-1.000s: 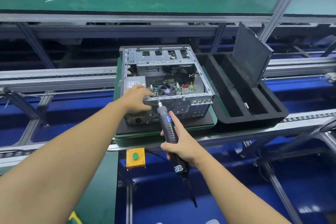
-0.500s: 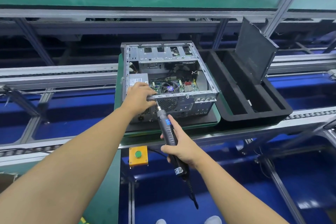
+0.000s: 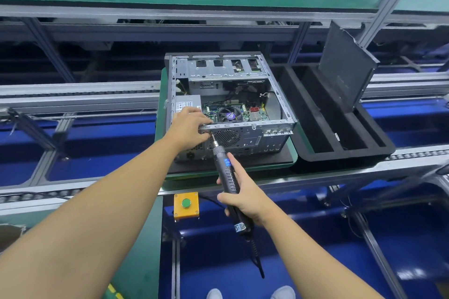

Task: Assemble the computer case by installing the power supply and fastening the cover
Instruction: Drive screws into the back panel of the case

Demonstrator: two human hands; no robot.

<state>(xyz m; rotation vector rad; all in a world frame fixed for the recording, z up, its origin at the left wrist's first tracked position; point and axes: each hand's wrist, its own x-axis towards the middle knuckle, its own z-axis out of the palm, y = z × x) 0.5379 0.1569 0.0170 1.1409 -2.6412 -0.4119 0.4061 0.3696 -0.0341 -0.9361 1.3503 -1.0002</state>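
head view: open computer case [image 3: 274, 94] lies on its side on a black mat [image 3: 279, 160] on a green pallet [image 3: 295, 150] on the conveyor line, open side up and rear panel facing the person. power supply [image 3: 188, 104] sits inside the case in the near-left corner, grey with a label on top, partly hidden by the left hand [image 3: 189, 128]. motherboard with cpu fan [image 3: 229, 114] shows just right of it.

left hand is curled over the near top rail of the case at its left end, fingers on top, gripping the rail. right hand [image 3: 243, 192] is wrapped around a black electric screwdriver [image 3: 226, 172], forefinger laid along the body beside its blue display. the tool is tilted up and away from the person, its bit touching the rear panel just under the rail, right beside the left hand's fingertips. cannot tell if a screw is on the bit. its cable hangs down below the right hand.

cover [image 3: 345, 68], a dark panel, stands tilted in the far right part of a black foam tray [image 3: 340, 158] just beside the case on the right, apart from the case.

yellow button box [image 3: 186, 210] with a green button is fixed under the conveyor edge, between the two forearms. two shoe tips show at the bottom edge.
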